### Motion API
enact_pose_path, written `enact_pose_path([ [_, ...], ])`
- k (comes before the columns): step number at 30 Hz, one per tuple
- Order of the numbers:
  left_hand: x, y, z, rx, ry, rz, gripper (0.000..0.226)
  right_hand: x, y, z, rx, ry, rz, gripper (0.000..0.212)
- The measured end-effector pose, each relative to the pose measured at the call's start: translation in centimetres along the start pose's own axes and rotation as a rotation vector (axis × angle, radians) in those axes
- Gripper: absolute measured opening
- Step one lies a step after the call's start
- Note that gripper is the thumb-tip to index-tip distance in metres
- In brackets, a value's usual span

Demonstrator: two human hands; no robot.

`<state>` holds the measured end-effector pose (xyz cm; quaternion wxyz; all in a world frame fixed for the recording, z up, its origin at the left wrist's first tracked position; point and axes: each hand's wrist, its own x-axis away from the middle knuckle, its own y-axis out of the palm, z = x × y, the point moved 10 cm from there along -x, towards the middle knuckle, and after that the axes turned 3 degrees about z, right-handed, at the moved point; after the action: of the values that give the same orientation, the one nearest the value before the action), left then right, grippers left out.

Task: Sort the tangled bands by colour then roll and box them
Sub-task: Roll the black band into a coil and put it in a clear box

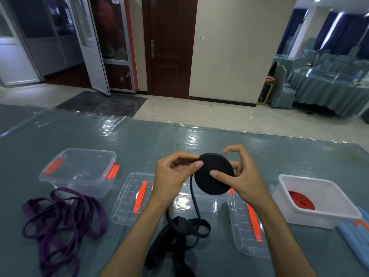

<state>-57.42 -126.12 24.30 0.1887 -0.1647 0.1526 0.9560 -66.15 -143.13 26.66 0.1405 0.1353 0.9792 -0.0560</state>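
Both hands are up over the middle of the table, working one roll between them. The left hand [173, 174] pinches the loose strand at the roll's upper edge with thumb and curled fingers; the right hand [242, 176] grips the flat black disc-shaped roll of band [213, 173], thumb pressed on its face, fingers curled behind the rim. The roll is held in the air, above a clear box.

The grey-green table under a glossy clear plastic sheet [139, 136] fills the lower half of what I can see. On its right side stands the white plastic rectangular tub [343, 213], with a red rolled band [301, 200] lying flat in it. To the left is a clear plastic box with orange latches [79, 170], open at the top. A second clear plastic box [201, 202] sits just under the hands, partly hidden. Two clear lids with orange handles lie flat beside it, the left lid [127, 200] and the right lid [247, 230].

A tangled purple band [63, 220] lies loose on the near left of the table. The unrolled black tail [179, 232] hangs from the roll into a heap between the forearms. A blue ridged lid [357, 234] shows at the right edge.
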Motion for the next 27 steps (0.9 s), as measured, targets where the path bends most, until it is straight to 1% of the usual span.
enact_pose_path([
  [2, 0.3, -0.1, -0.5, 0.01, -0.012, 0.039, 0.018, -0.2, -0.1, -0.5, 0.042, -0.047, 0.008, 0.062],
  [5, 0.4, 0.6, -1.4, 0.081, -0.093, -0.031, 0.029, -0.5, -0.6, -0.7, 0.029, -0.102, 0.111, 0.049],
  [7, 0.0, 0.4, -1.7, 0.07, -0.106, -0.032, 0.029, -0.5, -0.7, 0.0, 0.008, -0.073, 0.156, 0.044],
  [8, -0.3, -0.1, -1.8, 0.039, -0.094, 0.003, 0.026, -0.6, -0.5, 0.6, -0.006, -0.04, 0.155, 0.043],
  [10, -0.7, -1.1, -2.0, 0.002, -0.078, 0.079, 0.024, -0.9, 0.0, 1.5, -0.028, 0.02, 0.101, 0.046],
  [12, -0.7, -1.4, -2.7, 0.029, -0.109, 0.095, 0.026, -1.2, 0.3, 1.7, -0.021, 0.021, 0.067, 0.049],
  [14, -0.7, -1.0, -3.7, 0.063, -0.151, 0.036, 0.025, -1.5, -0.1, 1.5, 0.001, -0.02, 0.096, 0.055],
  [17, -1.0, -0.6, -4.2, 0.076, -0.183, -0.046, 0.033, -1.9, -0.6, 1.8, 0.003, -0.052, 0.152, 0.047],
  [19, -1.6, -1.1, -4.0, 0.029, -0.154, -0.014, 0.033, -2.2, -0.3, 2.7, -0.029, -0.008, 0.113, 0.044],
  [21, -1.9, -1.6, -4.1, -0.008, -0.135, 0.036, 0.03, -2.6, 0.3, 3.3, -0.07, 0.042, 0.034, 0.045],
  [23, -2.0, -1.3, -5.0, 0.023, -0.168, 0.023, 0.024, -3.1, 0.0, 3.1, -0.044, 0.028, 0.021, 0.05],
  [25, -2.2, -0.5, -6.1, 0.076, -0.242, -0.066, 0.023, -3.5, -0.8, 2.5, 0.003, -0.027, 0.086, 0.05],
  [27, -2.5, 0.1, -6.4, 0.081, -0.273, -0.149, 0.032, -3.7, -1.5, 2.8, -0.008, -0.051, 0.169, 0.042],
])
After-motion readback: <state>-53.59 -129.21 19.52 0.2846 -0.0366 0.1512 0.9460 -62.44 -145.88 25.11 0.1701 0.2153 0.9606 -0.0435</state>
